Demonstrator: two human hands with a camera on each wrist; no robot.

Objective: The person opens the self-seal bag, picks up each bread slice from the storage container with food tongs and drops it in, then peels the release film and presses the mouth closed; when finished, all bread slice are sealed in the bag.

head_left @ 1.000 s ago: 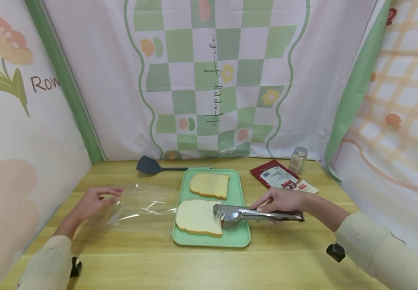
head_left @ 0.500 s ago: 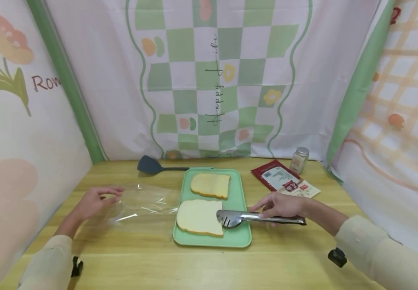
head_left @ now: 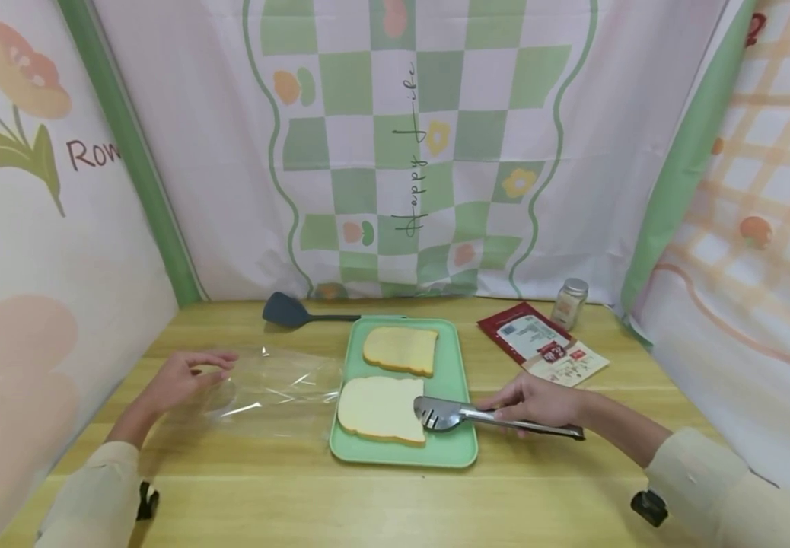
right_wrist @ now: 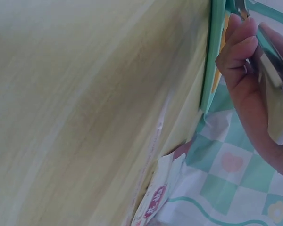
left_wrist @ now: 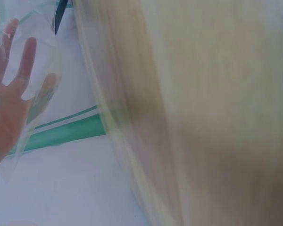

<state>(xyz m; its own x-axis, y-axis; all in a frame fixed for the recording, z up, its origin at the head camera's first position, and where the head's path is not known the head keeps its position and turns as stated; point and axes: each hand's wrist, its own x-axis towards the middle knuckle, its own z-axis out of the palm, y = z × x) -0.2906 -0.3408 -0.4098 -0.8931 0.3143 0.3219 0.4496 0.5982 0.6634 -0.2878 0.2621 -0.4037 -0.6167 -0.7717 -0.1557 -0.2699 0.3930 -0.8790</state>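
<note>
My left hand (head_left: 186,378) is at the near-left end of a clear plastic bag (head_left: 268,392). In the left wrist view its fingers (left_wrist: 26,61) are spread, with the plastic film lying over them. The right hand (head_left: 539,399) grips metal tongs (head_left: 439,413) by the handle, seen closer in the right wrist view. Their slotted head lies at the right edge of the nearer bread slice (head_left: 377,407), overlapping it. That slice rests on a mint-green tray (head_left: 453,449), beside a second, yellower slice (head_left: 400,348) farther back.
Behind the tray's left corner lies a dark spatula (head_left: 287,312). A red and cream packet (head_left: 539,346) and a small glass jar (head_left: 570,303) with a silver lid are at the back right. Printed curtains (head_left: 402,152) stand around the wooden table (head_left: 265,495).
The right hand has turned the tongs, so their head went from tilted with both arms showing to flatter at the slice's edge. Left hand and bread keep their places.
</note>
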